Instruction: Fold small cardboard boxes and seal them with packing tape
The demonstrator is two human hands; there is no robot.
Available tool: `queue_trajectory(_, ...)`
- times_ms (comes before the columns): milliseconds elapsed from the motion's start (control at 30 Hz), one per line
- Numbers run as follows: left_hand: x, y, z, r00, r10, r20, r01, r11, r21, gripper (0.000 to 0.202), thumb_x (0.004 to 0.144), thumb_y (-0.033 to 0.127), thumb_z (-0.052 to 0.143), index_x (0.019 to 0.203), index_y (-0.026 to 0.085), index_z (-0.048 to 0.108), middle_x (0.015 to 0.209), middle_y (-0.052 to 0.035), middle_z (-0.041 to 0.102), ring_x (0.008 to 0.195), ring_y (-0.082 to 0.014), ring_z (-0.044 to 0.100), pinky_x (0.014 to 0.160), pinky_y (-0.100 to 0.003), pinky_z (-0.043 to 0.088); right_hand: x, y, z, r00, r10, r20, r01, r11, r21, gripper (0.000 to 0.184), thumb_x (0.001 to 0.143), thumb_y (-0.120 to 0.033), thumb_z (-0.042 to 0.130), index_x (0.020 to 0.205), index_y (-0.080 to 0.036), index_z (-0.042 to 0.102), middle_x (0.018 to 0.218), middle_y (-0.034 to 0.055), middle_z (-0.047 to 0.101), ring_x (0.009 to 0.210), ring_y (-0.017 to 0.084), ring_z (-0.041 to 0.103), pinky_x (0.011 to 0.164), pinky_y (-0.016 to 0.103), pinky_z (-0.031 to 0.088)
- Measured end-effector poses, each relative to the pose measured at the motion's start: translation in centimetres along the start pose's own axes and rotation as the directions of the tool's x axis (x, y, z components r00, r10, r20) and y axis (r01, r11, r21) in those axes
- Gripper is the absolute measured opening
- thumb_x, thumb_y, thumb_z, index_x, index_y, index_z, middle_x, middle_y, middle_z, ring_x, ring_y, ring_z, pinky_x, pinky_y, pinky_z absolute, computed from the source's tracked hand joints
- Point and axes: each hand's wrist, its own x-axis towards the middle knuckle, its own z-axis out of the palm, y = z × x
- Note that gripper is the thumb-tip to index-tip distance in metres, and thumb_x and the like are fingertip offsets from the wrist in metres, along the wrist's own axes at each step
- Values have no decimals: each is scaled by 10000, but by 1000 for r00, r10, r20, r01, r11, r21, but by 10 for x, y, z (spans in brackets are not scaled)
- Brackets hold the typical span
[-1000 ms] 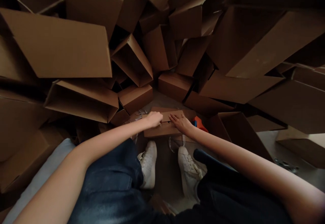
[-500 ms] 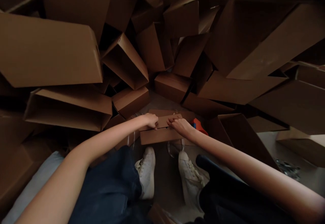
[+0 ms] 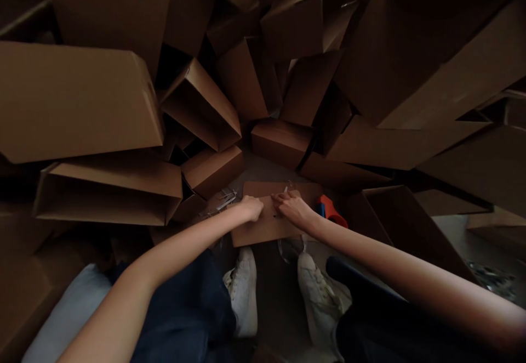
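Note:
A flat-topped brown cardboard box [image 3: 250, 234] lies on the floor in front of my shoes, with a small dark gap in its top between my hands. My left hand [image 3: 251, 208] is closed in a fist at the left part of the top, its fingertips mostly hidden against the cardboard. Across the right part, my right hand [image 3: 291, 208] rests with fingers apart and slightly bent on the surface. Just right of it sits an orange tape dispenser [image 3: 333, 213] with a blue part.
Brown boxes crowd around: a large box [image 3: 74, 100] at left, an open box [image 3: 109, 187] below it, another open box [image 3: 411, 226] at right. Clear plastic scraps [image 3: 227, 198] lie left of my work. My white shoes [image 3: 245, 297] stand close in front.
The split between the box's top panels has narrowed, and the top now looks flatter. My hands stay on it, the left slightly farther in. The whole view has shifted a little.

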Motion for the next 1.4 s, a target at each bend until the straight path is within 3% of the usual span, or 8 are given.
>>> queue_trajectory(167,6,-15,-2,998,40,47,-38,999,-38,235,839,315,686,1010,167,748,1087,-126,746,1017,-269,692,780,-282,496,3,3,-3,999,28,31,-29,999,32,243,924,-129,513,1055,-118,718,1155,186,707,1085,253,673,1037,387,434)
queue_trajectory(300,9,-25,0,993,95,66,-90,993,-80,214,831,331,685,970,177,739,1021,-86,754,905,-223,689,696,-248,453,2,10,-5,996,74,57,-77,995,56,301,962,-203,477,1176,-130,675,1101,170,730,1053,240,695,991,347,462)
queue_trajectory(433,11,-33,2,985,155,75,-144,980,-138,183,814,336,685,904,180,720,911,-40,744,806,-186,651,653,-236,406,2,16,-8,992,99,80,-104,992,71,311,963,-295,495,1146,-142,695,1041,165,746,1004,263,714,936,351,496)
queue_trajectory(567,10,-41,3,975,210,75,-191,960,-203,254,807,438,680,832,185,681,815,-4,700,741,-156,602,612,-222,368,2,21,-13,995,66,70,-71,994,80,350,901,-290,608,1244,-232,646,1207,126,700,1086,261,684,975,363,483)
queue_trajectory(667,11,-45,6,972,229,53,-210,949,-234,297,784,476,692,804,182,656,780,1,667,734,-152,576,595,-222,350,1,22,-14,997,42,64,-47,996,76,429,860,-267,665,1286,-282,610,1332,103,633,1120,258,667,1014,386,461)
queue_trajectory(967,15,-49,17,967,247,54,-227,943,-243,315,771,464,710,873,174,640,834,-19,661,716,-154,564,567,-219,348,1,25,-1,997,53,60,-54,998,29,367,906,-291,612,1270,-243,614,1144,124,719,1053,278,690,930,379,492)
queue_trajectory(1233,9,-42,18,978,208,8,-201,957,-207,308,835,460,666,948,174,650,886,-35,683,774,-166,603,600,-224,371,3,21,-5,995,63,83,-65,998,24,298,918,-288,592,1203,-224,652,1060,122,743,1008,253,709,947,366,477)
queue_trajectory(1400,8,-34,19,986,167,1,-165,973,-159,391,813,544,672,945,177,683,934,-70,723,821,-210,651,633,-256,408,7,18,-6,992,92,89,-94,995,21,258,939,-283,539,1118,-179,692,1022,145,748,968,266,721,966,404,468)
